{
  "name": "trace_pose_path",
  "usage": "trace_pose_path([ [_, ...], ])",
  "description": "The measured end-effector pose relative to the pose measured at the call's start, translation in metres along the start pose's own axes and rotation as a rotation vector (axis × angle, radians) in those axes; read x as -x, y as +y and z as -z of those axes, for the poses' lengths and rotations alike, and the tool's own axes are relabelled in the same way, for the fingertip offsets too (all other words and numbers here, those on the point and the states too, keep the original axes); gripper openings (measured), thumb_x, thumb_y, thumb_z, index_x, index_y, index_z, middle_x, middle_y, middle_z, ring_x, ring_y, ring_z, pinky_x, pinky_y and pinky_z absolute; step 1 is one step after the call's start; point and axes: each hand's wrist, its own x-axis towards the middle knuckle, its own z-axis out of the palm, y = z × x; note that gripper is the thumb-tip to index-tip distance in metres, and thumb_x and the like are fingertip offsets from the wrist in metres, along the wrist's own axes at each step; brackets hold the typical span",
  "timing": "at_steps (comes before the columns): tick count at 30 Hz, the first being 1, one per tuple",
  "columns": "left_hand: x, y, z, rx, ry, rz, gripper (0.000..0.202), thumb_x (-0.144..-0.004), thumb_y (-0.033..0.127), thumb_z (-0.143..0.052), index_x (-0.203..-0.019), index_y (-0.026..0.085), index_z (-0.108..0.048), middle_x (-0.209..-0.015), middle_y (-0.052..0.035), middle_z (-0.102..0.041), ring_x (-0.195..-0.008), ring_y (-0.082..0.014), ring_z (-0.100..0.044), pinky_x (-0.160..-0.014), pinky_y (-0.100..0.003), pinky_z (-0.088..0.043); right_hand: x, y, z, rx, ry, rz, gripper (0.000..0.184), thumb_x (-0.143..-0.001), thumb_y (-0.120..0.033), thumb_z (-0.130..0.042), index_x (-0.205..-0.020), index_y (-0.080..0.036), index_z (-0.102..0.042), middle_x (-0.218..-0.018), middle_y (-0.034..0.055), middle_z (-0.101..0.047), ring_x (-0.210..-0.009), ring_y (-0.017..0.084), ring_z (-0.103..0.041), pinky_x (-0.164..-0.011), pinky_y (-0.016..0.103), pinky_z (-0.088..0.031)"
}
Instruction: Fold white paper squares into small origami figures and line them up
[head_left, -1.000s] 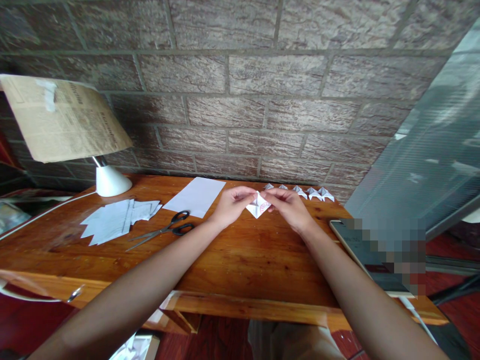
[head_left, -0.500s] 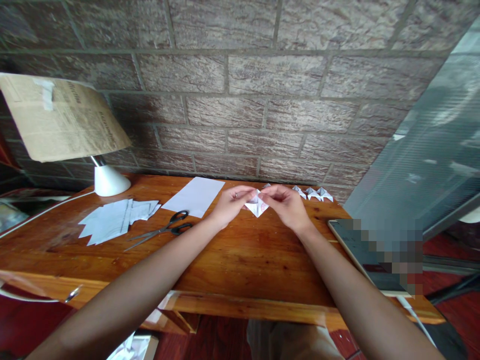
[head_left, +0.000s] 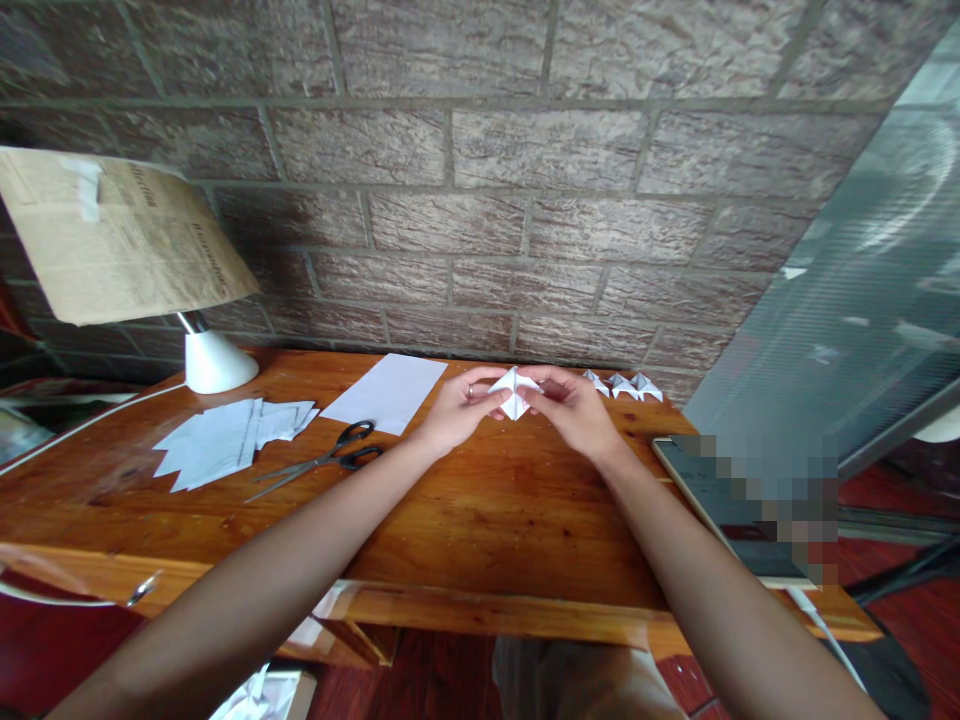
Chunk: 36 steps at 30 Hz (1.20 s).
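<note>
Between my hands is a small piece of folded paper [head_left: 515,384], white and diamond-shaped, held up over the middle of the desk. My left hand [head_left: 465,408] pinches its left side, thumb in front and fingers behind. The right side is gripped the same way by my right hand [head_left: 566,405]. A crease runs down the paper's middle. Just beyond my right hand, several finished-looking folded paper pieces [head_left: 621,386] stand in a row near the wall.
Black-handled scissors [head_left: 322,461] lie open left of my left forearm. A white sheet [head_left: 388,393] and a pile of cut paper [head_left: 217,445] lie behind them. A lamp [head_left: 217,362] stands back left; a tablet [head_left: 720,510] with a cable lies at the right edge.
The folded paper has turned in my fingers: its printed mark no longer shows, and a plain white creased face now points at me. Both hands stay in nearly the same place.
</note>
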Motion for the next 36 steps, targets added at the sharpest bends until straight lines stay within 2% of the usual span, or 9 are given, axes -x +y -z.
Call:
trace_pose_path([
  [5,-0.0005,0.0018,-0.0005,0.009,0.037,0.003,0.051,-0.071,0.044,-0.076,-0.112,0.016,-0.063,-0.078,-0.0035,-0.072,-0.061,-0.0131,-0.064,-0.059,-0.026,-0.052,-0.0016,0.0024,-0.0008,-0.05,0.002,0.008,0.034,-0.068,-0.043,-0.077,-0.091,-0.019,-0.071,-0.089,0.0045,-0.074,-0.075,0.016,-0.065,-0.068,0.029,-0.051],
  [10,-0.0008,0.0022,0.0008,0.035,0.02,0.018,0.051,-0.073,0.043,-0.074,-0.115,0.018,-0.061,-0.081,-0.0037,-0.071,-0.068,-0.0145,-0.066,-0.061,-0.025,-0.053,-0.0035,0.0059,0.0,-0.054,0.052,0.018,0.032,-0.067,-0.042,-0.078,-0.088,-0.018,-0.072,-0.081,0.0027,-0.073,-0.068,0.014,-0.063,-0.064,0.027,-0.051],
  [15,0.0015,0.0053,0.0034,0.108,-0.14,0.001,0.044,-0.072,0.033,-0.077,-0.112,0.02,-0.064,-0.099,-0.0068,-0.071,-0.082,-0.0174,-0.067,-0.067,-0.027,-0.054,-0.0043,0.0032,0.0027,-0.059,0.106,-0.018,0.032,-0.07,-0.044,-0.076,-0.087,-0.018,-0.073,-0.081,0.0035,-0.073,-0.066,0.014,-0.062,-0.062,0.027,-0.051],
  [18,0.0025,0.0062,0.0027,0.121,-0.186,-0.005,0.05,-0.064,0.024,-0.083,-0.111,0.021,-0.064,-0.101,-0.0059,-0.07,-0.084,-0.0171,-0.066,-0.068,-0.027,-0.054,-0.0046,0.0013,0.0038,-0.06,0.13,-0.014,0.031,-0.07,-0.043,-0.076,-0.088,-0.017,-0.074,-0.082,0.0036,-0.073,-0.067,0.014,-0.062,-0.062,0.027,-0.051],
  [20,0.0016,0.0049,0.0021,0.117,-0.165,-0.001,0.051,-0.062,0.024,-0.084,-0.11,0.02,-0.065,-0.1,-0.0059,-0.071,-0.081,-0.0169,-0.067,-0.068,-0.028,-0.054,-0.0044,0.0015,0.0035,-0.052,0.135,-0.012,0.031,-0.071,-0.042,-0.076,-0.088,-0.017,-0.074,-0.081,0.0036,-0.073,-0.066,0.014,-0.062,-0.061,0.027,-0.05],
  [23,-0.0013,0.0018,0.0024,0.078,-0.057,0.019,0.037,-0.068,0.036,-0.079,-0.097,0.015,-0.07,-0.089,-0.0067,-0.072,-0.074,-0.0165,-0.066,-0.067,-0.03,-0.055,-0.0035,0.0039,0.0016,-0.016,0.108,-0.009,0.03,-0.073,-0.041,-0.074,-0.09,-0.017,-0.073,-0.081,0.0039,-0.073,-0.064,0.013,-0.061,-0.058,0.025,-0.048],
  [26,-0.0035,0.0005,0.0031,0.035,0.041,0.031,0.035,-0.07,0.044,-0.076,-0.086,0.012,-0.071,-0.08,-0.0064,-0.072,-0.07,-0.0158,-0.065,-0.066,-0.03,-0.054,-0.0021,0.0068,-0.0005,0.031,0.046,0.021,0.028,-0.075,-0.04,-0.072,-0.092,-0.018,-0.073,-0.083,0.0041,-0.073,-0.065,0.013,-0.06,-0.056,0.024,-0.046],
  [32,-0.0019,0.0028,0.0017,0.079,0.112,0.015,0.044,-0.063,0.037,-0.082,-0.098,0.017,-0.066,-0.077,-0.0028,-0.072,-0.068,-0.0152,-0.065,-0.061,-0.026,-0.052,-0.0003,0.007,-0.0026,0.047,-0.022,0.075,0.025,-0.078,-0.038,-0.07,-0.094,-0.02,-0.071,-0.09,0.0041,-0.074,-0.074,0.015,-0.064,-0.063,0.026,-0.048],
  [36,-0.0026,-0.0003,0.0022,0.113,0.116,0.011,0.033,-0.064,0.035,-0.081,-0.087,0.017,-0.067,-0.072,-0.0007,-0.07,-0.063,-0.0131,-0.063,-0.058,-0.024,-0.049,0.0009,0.0038,-0.0037,0.032,-0.031,0.022,0.026,-0.077,-0.039,-0.07,-0.095,-0.02,-0.073,-0.089,0.0041,-0.074,-0.072,0.015,-0.064,-0.061,0.025,-0.048],
])
